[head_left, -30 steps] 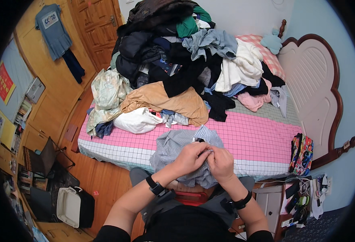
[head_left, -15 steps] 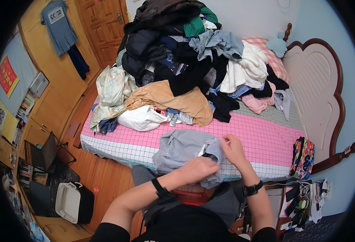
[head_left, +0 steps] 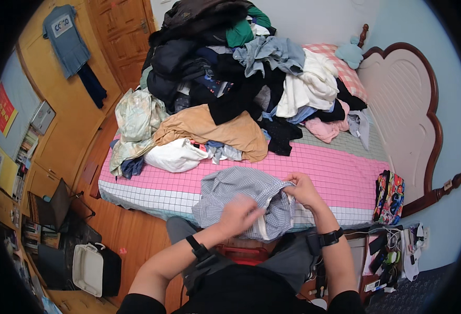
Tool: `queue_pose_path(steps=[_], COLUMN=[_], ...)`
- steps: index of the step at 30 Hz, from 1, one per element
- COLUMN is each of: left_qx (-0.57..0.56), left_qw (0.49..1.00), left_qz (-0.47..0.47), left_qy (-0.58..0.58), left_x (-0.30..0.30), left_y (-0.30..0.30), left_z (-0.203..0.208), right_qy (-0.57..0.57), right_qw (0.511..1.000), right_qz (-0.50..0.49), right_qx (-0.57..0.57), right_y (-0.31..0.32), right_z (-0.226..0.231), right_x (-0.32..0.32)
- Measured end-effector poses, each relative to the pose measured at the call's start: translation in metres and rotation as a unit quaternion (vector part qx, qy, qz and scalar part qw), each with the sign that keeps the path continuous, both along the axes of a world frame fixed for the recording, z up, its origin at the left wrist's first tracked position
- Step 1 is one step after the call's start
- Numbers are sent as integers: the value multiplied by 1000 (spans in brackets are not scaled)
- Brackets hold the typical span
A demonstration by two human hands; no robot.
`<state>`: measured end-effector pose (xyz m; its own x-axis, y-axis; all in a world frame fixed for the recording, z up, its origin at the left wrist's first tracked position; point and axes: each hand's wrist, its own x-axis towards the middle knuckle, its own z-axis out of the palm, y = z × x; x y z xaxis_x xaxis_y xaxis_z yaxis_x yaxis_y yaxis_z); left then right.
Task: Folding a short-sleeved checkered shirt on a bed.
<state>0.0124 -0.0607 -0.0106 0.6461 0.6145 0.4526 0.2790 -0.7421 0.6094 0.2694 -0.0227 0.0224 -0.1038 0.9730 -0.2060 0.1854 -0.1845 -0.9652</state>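
A grey-and-white checked garment (head_left: 222, 186) lies bunched on the near edge of the bed, its cut or kind unclear in the folds. A pale band runs along its opening. My right hand (head_left: 304, 191) pinches the upper right edge of the fabric between thumb and fingers. Over the front left part of the garment is my left hand (head_left: 239, 213), its fingers blurred by motion. Whether it grips the cloth does not show.
On the bed (head_left: 340, 178), a large heap of clothes (head_left: 188, 73) rises toward the wall. Folded colourful cloth (head_left: 389, 198) sits by the headboard (head_left: 400, 104). A cluttered small table (head_left: 369, 256) stands at right, a black-and-white bin (head_left: 97, 269) on the floor at left.
The garment's opening has been turned toward me and spread, showing its pale band. My left hand has shifted left, apart from the right, which has moved slightly right.
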Motion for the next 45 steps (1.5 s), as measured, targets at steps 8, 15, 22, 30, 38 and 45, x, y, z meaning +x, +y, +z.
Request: queue_pose_path(steps=[8, 15, 22, 30, 38, 45], left_qx=[-366, -675, -616, -478, -654, -674], left_qw=[929, 620, 763, 878, 594, 555], left_qz=[53, -115, -67, 26, -75, -174], left_qy=[19, -383, -184, -16, -463, -456], left_x=[3, -29, -47, -30, -41, -42], left_y=[38, 42, 36, 20, 30, 28], left_z=[-19, 13, 35, 19, 21, 46], right_qy=[55, 94, 368, 457, 465, 542], right_qw=[997, 983, 927, 888, 880, 830], right_qz=[19, 158, 42, 37, -70, -26], right_qx=[53, -21, -59, -40, -60, -126], right_y=[3, 2, -6, 7, 10, 13], right_z=[61, 40, 39, 35, 33, 24], right_x=[-4, 34, 11, 19, 30, 20])
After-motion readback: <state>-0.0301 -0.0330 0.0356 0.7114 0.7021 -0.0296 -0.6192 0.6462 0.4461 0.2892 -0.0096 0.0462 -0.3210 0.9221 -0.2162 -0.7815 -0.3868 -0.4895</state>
